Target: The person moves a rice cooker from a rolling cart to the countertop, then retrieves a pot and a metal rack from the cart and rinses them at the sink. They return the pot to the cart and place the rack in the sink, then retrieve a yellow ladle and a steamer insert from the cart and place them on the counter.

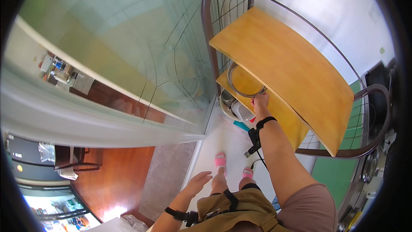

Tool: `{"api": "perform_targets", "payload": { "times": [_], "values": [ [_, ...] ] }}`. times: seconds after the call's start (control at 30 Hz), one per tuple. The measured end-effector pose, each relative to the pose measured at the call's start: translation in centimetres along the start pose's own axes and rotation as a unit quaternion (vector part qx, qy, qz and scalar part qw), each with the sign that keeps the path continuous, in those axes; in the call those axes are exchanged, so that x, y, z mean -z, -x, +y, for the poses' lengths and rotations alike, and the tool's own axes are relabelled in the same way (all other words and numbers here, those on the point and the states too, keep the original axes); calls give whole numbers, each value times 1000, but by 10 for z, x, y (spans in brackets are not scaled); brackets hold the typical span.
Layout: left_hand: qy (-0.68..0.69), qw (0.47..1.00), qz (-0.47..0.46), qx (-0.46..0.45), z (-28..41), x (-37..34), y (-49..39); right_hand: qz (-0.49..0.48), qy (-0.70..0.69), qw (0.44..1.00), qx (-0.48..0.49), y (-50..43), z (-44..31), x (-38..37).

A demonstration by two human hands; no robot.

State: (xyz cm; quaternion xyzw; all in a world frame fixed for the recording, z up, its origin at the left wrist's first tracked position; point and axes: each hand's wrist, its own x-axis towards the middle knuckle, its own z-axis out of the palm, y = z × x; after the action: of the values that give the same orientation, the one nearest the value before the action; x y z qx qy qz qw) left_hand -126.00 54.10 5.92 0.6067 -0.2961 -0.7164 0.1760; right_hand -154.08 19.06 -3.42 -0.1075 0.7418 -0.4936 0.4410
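My right hand reaches to the shelf rack and grips the near rim of a round metal ring, whose inside shows the wood beneath. The ring lies over the lower wooden shelf, partly under the upper wooden shelf. Low in front of my body, my left hand hangs free with its fingers apart. Each forearm wears a black strap with a small device; a cable runs from the right one.
Under the lower shelf sit a metal pot and a clear plastic container. A glass sliding door stands to the left. The rack's brown tubular frame curves around the shelves. A stove burner is at far right.
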Motion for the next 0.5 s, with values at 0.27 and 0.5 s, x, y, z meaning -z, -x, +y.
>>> {"api": "perform_targets", "payload": {
  "times": [0.27, 0.5],
  "values": [
    [-102, 992, -72, -35, 37, 15, -48, -58, -47, 993, -95, 14, 25, 57],
    [-51, 994, -88, 42, 59, -23, -52, -213, -39, 972, -93, 174, 127, 243]
  ]
}}
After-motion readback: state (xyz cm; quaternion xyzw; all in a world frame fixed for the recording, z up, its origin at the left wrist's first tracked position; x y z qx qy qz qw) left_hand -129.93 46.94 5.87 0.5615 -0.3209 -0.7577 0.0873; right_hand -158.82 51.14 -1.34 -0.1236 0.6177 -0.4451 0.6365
